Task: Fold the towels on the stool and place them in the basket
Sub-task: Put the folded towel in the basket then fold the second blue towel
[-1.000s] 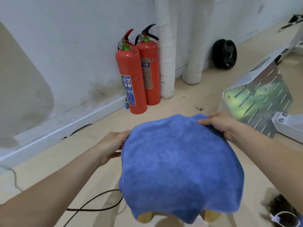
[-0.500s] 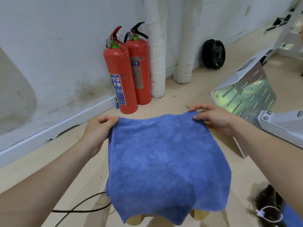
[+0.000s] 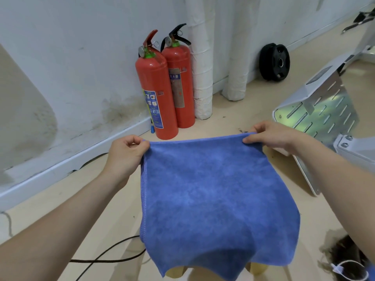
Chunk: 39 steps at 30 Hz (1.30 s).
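Observation:
A blue towel (image 3: 215,199) is stretched out flat in front of me, its near part draped over the stool, whose pale wooden legs (image 3: 176,271) peek out below. My left hand (image 3: 125,153) pinches the far left corner. My right hand (image 3: 272,136) pinches the far right corner. The far edge runs taut between both hands. A dark woven basket (image 3: 343,258) with a white tag shows at the bottom right, partly cut off by the frame.
Two red fire extinguishers (image 3: 162,88) stand against the white wall, beside wrapped white pipes (image 3: 200,67). A black weight plate (image 3: 275,61) leans on the wall. A white metal machine base (image 3: 320,118) lies to the right. A black cable (image 3: 107,258) crosses the floor.
Both hands have pulled the far edge of the towel straight and taut; the bulging cloth now lies flatter. My hands have moved apart along that edge to the corners.

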Each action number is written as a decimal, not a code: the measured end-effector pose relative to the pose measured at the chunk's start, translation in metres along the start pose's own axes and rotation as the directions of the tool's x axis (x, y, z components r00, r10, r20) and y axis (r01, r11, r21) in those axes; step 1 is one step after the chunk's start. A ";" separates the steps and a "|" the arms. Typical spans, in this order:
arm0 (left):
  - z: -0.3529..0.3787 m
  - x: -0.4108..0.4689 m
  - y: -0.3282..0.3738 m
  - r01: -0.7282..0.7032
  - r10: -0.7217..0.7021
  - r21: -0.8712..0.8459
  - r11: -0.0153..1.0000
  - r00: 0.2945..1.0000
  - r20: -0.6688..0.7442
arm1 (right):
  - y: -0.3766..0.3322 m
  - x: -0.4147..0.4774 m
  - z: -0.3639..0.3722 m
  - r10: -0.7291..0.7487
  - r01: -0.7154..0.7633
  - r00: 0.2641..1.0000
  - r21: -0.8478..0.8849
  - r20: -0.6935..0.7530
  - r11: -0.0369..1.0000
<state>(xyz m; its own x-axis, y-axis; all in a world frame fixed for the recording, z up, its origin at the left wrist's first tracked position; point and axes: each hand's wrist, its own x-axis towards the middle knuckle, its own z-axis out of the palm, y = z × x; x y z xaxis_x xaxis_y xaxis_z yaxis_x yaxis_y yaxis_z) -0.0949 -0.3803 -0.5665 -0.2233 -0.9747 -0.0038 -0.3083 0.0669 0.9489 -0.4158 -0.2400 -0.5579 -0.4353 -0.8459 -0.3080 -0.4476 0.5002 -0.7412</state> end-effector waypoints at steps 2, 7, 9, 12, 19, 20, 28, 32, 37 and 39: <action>0.001 0.002 -0.001 0.009 -0.009 0.007 1.000 1.000 -0.018 | 0.003 0.001 -0.009 -0.014 0.011 0.999 0.102 0.030 0.995; 0.014 0.010 -0.007 0.078 -0.079 -0.056 0.995 0.997 -0.018 | 0.009 0.007 -0.013 -0.010 -0.003 0.999 0.305 0.042 0.952; 0.020 0.014 -0.011 0.105 -0.106 -0.051 0.993 0.994 -0.025 | 0.011 0.011 -0.007 0.002 -0.003 1.000 0.264 0.003 0.964; 0.031 0.018 -0.017 0.168 -0.171 -0.071 0.983 0.984 -0.047 | 0.010 0.017 0.002 -0.046 0.061 0.992 0.129 -0.114 0.990; 0.035 0.025 -0.013 0.386 -0.378 -0.054 0.921 0.919 0.109 | 0.017 0.021 0.009 0.125 -0.124 0.992 0.164 0.001 0.979; 0.033 0.025 -0.012 0.396 -0.393 0.017 0.918 0.906 0.154 | 0.019 0.021 0.010 0.169 -0.177 0.984 0.194 0.060 0.965; 0.021 0.024 -0.021 0.414 -0.405 0.038 0.910 0.863 0.300 | 0.028 0.021 0.015 0.137 -0.198 0.976 0.428 0.169 0.882; 0.011 0.028 -0.018 0.384 -0.370 0.042 0.923 0.850 0.375 | 0.025 0.022 0.014 0.158 -0.160 0.987 0.408 0.039 0.899; 0.012 0.028 -0.020 0.307 -0.289 -0.066 0.949 0.936 0.200 | 0.021 0.020 0.022 0.067 -0.020 0.983 0.265 -0.172 0.964; 0.016 0.028 -0.021 0.244 -0.236 -0.094 0.965 0.968 0.089 | 0.018 0.021 0.030 -0.039 0.109 0.922 0.162 -0.386 0.981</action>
<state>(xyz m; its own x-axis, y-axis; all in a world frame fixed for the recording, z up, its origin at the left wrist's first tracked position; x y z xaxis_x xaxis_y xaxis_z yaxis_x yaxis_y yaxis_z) -0.1100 -0.4056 -0.5916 -0.2253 -0.9402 -0.2556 -0.2653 -0.1932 0.9446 -0.4096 -0.2538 -0.5958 -0.6853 -0.7279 -0.0253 -0.3601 0.3688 -0.8569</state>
